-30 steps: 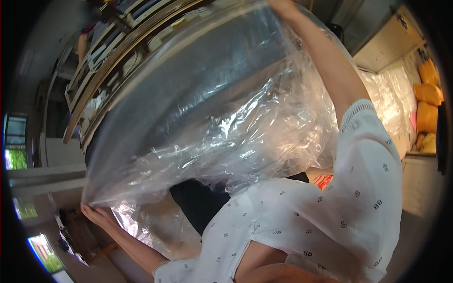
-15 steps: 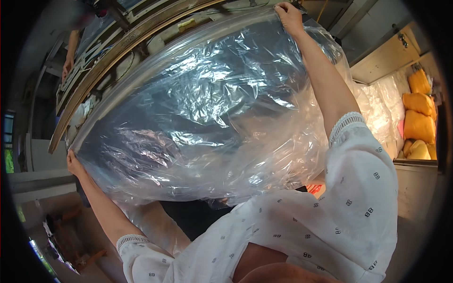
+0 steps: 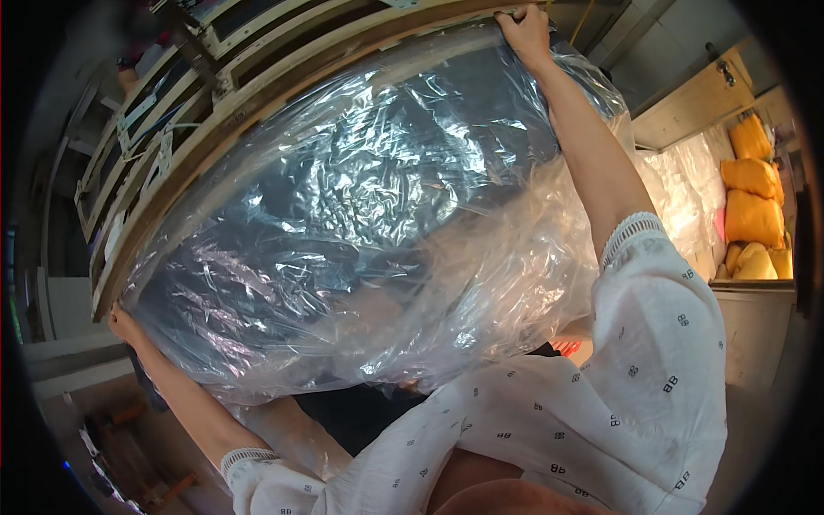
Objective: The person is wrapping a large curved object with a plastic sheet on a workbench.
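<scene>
Clear plastic bag [image 3: 369, 232], large and crinkled, is stretched wide between both raised hands, with something dark inside. Right hand [image 3: 525, 34] pinches the bag's upper corner, fingers curled shut on the film; just behind that grip runs a wooden frame [image 3: 257, 94]. Left hand [image 3: 124, 324] clamps the opposite lower corner, closed on the film, at the frame's low end. Between the grips the film is taut along the top edge; below them it sags in loose folds toward the white patterned sleeves. Judged progress: bag spread and held up, slack lower part not yet smoothed or closed. Yellow sacks [image 3: 754, 193] are stacked well right of the right-hand grip.
</scene>
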